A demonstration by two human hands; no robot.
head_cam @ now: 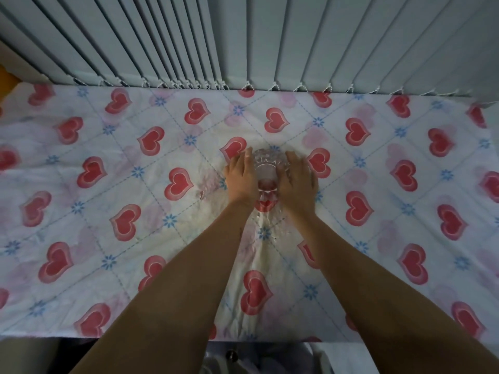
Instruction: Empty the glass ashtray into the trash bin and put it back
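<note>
Glass ashtray (266, 168) sits upright, opening up, at the centre of the bench on a heart-print cloth (108, 184). It is round, no long axis. Left hand (241, 179) and right hand (298, 180) cup its two sides, fingers (293, 160) curled against the rim. Vertical blinds (243, 39) hang behind, well apart from it.
</note>
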